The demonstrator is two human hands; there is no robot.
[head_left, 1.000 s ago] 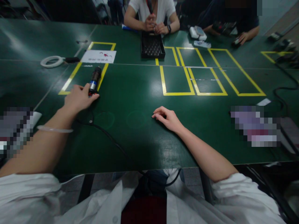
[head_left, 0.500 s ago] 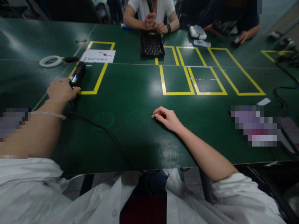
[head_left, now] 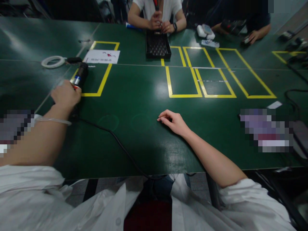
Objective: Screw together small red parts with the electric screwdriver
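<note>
At the left, my left hand (head_left: 66, 95) is closed around the handle end of a corded power tool (head_left: 80, 75). The tool has a black barrel, a silver and blue band and a bit of red by my fingers; its exact kind is unclear. It lies at the left side of a yellow taped rectangle (head_left: 102, 85), with most of its handle hidden by my hand. My right hand (head_left: 174, 122) rests on the green table (head_left: 134, 154), fingers loosely bent, thumb apart from the palm, holding nothing.
A black cord (head_left: 115, 136) runs to the front edge. Beyond the tool lie a white coil (head_left: 53, 62) and a printed sheet (head_left: 102, 56). A co-worker opposite handles something over a black tray (head_left: 158, 48). Blurred-out items lie at both sides, one right (head_left: 263, 126).
My left hand has shifted slightly and turned around the tool's handle, showing more red beside the fingers. My right hand stays put. The whole view has moved a little.
</note>
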